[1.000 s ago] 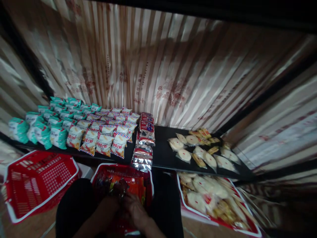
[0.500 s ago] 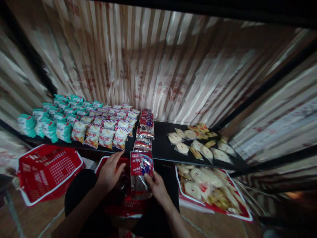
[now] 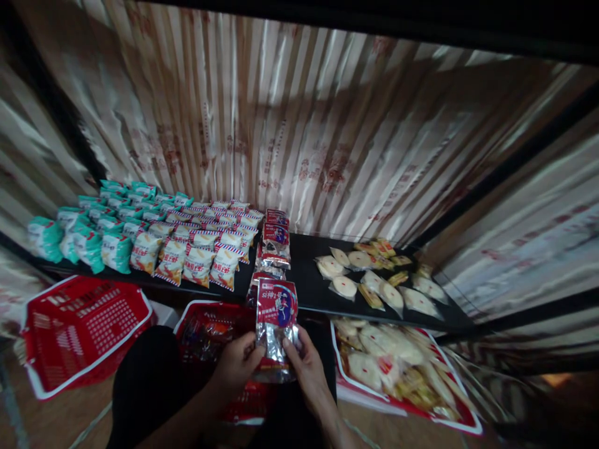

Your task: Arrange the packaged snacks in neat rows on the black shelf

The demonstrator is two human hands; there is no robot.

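Down low in front of a black shelf (image 3: 309,293), two hands hold up one snack pack (image 3: 277,321). The pack is red on top with a small blue figure, and shiny silver below. It stands upright, just above the middle basket (image 3: 187,318). The left hand (image 3: 236,368) pinches its lower left edge, fingers curled in on it. The right hand (image 3: 306,368) grips the lower right edge, thumb on the front of the pack. Both hands touch the pack and are close together.

The middle basket is red with a white rim. It has dark and orange packs (image 3: 208,330) in it. The hands and the held pack hide much of it.

To the left sits another red basket (image 3: 79,333). I cannot tell if anything is in it.

To the right sits a red tray (image 3: 341,368) with a white rim. It is full of pale round cakes (image 3: 374,362) in clear wrap, with some small yellow packs mixed in.

On the shelf, far left, are rows of green bags (image 3: 88,231). Next to them are rows of white and orange bags (image 3: 196,249). A short row of red packs (image 3: 276,240) like the held one runs toward the back, just behind it. More pale cakes (image 3: 369,274) and yellow packs lie spread out on the right part of the shelf, well apart from the bags.

Behind it all hangs a shiny striped sheet (image 3: 299,137).
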